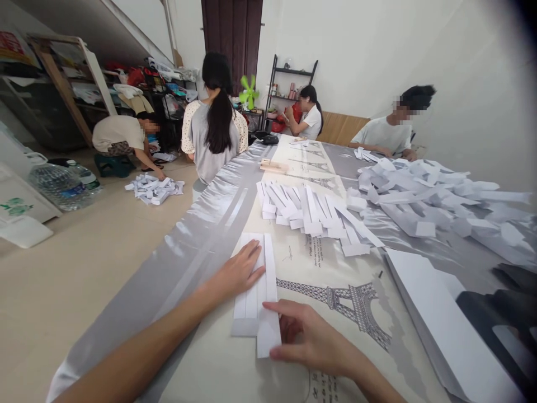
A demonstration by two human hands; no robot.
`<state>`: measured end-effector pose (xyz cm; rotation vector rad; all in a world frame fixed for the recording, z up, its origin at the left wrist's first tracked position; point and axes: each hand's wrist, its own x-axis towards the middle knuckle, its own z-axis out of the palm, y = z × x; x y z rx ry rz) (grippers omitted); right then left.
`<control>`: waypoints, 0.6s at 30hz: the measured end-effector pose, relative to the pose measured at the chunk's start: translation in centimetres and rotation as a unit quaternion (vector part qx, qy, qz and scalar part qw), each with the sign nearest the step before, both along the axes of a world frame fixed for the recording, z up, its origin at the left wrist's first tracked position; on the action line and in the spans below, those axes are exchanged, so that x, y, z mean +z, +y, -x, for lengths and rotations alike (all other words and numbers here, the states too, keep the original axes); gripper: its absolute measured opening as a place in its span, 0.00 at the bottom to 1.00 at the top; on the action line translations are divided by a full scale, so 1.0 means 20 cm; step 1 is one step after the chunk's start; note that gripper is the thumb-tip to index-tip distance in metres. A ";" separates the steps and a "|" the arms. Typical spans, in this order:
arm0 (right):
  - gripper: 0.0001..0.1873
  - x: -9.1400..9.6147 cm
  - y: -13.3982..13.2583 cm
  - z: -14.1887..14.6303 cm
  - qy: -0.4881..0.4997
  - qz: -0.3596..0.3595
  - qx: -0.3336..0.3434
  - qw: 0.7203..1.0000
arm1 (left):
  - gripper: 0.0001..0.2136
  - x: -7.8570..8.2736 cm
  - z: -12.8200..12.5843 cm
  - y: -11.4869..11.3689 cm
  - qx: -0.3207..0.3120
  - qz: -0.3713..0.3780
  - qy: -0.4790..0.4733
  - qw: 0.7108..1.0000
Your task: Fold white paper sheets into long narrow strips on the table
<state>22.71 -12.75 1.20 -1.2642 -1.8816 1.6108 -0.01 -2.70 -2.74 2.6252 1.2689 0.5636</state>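
I see both hands low in the frame, working on one folded sheet of white paper that lies on the bench, just left of the printed tower on the bench cloth. The left hand lies flat on the sheet's middle panel with its fingers stretched out and parted, gripping nothing. The right hand, at lower centre, is curled at the near end of the sheet's right flap. The index tip and thumb tip touch the flap's edge and the flap stands a little raised, but I cannot tell whether it is truly pinched. The two hands are apart, with the sheet between them. Above them, in the middle of the frame, a row of folded pieces lies fanned across the bench, and a loose heap of folded pieces spreads to the right of it. A stack of flat white sheets sits at lower right, near the right hand. At upper centre a standing person with a ponytail faces away beside the bench, and two seated people work at its far end, one near the shelf and one at upper right. At left a crouching person reaches to a paper pile on the floor, with water bottles further left.
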 end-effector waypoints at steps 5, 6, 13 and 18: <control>0.29 0.05 -0.02 -0.02 -0.138 -0.226 0.131 0.955 | 0.22 0.00 0.01 0.00 -0.010 -0.008 -0.018 1.000; 0.23 0.04 -0.03 -0.02 -0.177 -0.298 0.128 0.929 | 0.22 0.00 0.01 0.00 -0.009 -0.007 -0.020 1.000; 0.09 0.00 -0.06 0.05 -0.235 -0.544 0.179 0.786 | 0.22 0.01 0.00 0.00 -0.010 -0.007 -0.018 1.000; 0.10 -0.02 -0.07 0.07 -0.234 -0.518 0.192 0.800 | 0.22 0.01 0.00 0.00 -0.013 -0.015 -0.004 1.000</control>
